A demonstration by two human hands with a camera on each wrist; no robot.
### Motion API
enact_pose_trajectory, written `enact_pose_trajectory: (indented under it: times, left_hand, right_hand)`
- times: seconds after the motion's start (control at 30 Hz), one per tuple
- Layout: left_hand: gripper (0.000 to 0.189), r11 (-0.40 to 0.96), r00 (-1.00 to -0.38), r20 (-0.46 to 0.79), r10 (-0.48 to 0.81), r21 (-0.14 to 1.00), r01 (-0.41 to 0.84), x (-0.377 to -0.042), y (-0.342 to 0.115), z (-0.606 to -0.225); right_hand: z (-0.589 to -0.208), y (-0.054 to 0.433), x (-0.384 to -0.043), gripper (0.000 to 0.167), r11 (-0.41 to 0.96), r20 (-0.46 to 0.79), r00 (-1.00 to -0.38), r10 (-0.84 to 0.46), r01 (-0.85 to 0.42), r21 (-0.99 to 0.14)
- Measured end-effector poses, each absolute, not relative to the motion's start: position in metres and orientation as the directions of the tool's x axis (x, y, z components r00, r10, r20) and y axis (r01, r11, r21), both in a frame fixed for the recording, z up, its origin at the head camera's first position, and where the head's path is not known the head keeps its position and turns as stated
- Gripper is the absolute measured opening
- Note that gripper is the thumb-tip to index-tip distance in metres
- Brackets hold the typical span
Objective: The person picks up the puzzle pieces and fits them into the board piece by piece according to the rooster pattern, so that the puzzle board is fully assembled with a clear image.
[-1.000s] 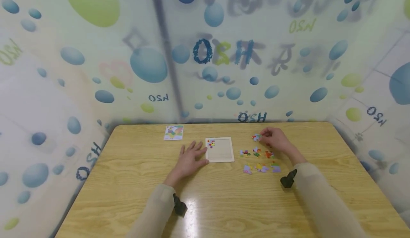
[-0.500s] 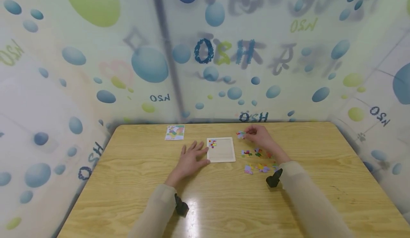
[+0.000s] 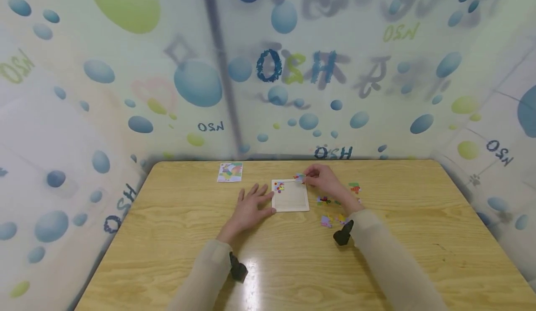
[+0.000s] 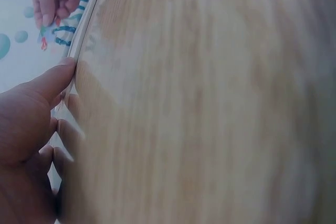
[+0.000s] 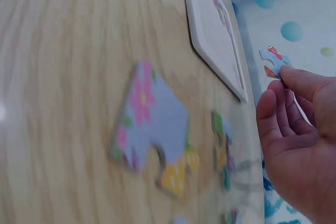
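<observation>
A puzzle piece (image 5: 274, 59), light blue with red and orange marks, is pinched between thumb and fingers of my right hand (image 3: 324, 181). In the head view that piece overlaps the top edge of a pale square puzzle tray (image 3: 291, 209). One colourful piece (image 3: 279, 187) lies in the tray's upper left corner. My left hand (image 3: 250, 208) rests beside the tray with fingers spread, thumb and index fingertips at its left edge. Close in the right wrist view is a lilac piece (image 5: 163, 114) with pink flowers, on the table.
Several loose pieces (image 3: 326, 221) lie right of the tray, some hidden under my right forearm. A red and green piece (image 3: 355, 188) is farther right. Behind my left hand a square picture card (image 3: 230, 172) lies near the table's back edge. A patterned wall (image 3: 268, 115) rises behind the table.
My right hand has carried its puzzle piece leftward from the loose pieces to the tray's top edge. The left hand stays at the tray's left side.
</observation>
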State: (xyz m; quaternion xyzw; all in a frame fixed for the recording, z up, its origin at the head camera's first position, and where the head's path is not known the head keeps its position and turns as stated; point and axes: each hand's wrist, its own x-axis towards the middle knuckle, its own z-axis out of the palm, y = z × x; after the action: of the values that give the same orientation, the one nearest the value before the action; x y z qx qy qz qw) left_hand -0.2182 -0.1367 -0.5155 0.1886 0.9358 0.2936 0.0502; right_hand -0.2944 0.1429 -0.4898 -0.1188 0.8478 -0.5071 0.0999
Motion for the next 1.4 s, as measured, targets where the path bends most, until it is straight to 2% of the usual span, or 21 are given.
enact_pose_trajectory:
  times: [0.47, 0.77, 1.1, 1.4]
  left_hand:
    - [0.057, 0.756, -0.919, 0.016, 0.393, 0.563, 0.334, -0.218, -0.135, -0.513]
    - [0.057, 0.756, -0.922, 0.025, 0.387, 0.563, 0.333, -0.219, -0.135, -0.514]
    - [0.056, 0.756, -0.922, 0.014, 0.386, 0.568, 0.325, -0.216, -0.135, -0.513]
    - [0.056, 0.758, -0.923, 0.030, 0.384, 0.559, 0.334, -0.216, -0.135, -0.510]
  right_hand:
    - [-0.497, 0.112, -0.288, 0.013, 0.418, -0.108, -0.934, -0.340, -0.047, -0.907]
    - [-0.503, 0.111, -0.293, 0.013, 0.478, -0.108, -0.940, -0.324, -0.064, -0.876]
    - [-0.507, 0.105, -0.289, 0.012, 0.556, -0.047, -0.949, -0.311, -0.142, -0.819]
    - [-0.504, 0.097, -0.289, 0.013, 0.622, -0.027, -0.958, -0.284, -0.163, -0.766]
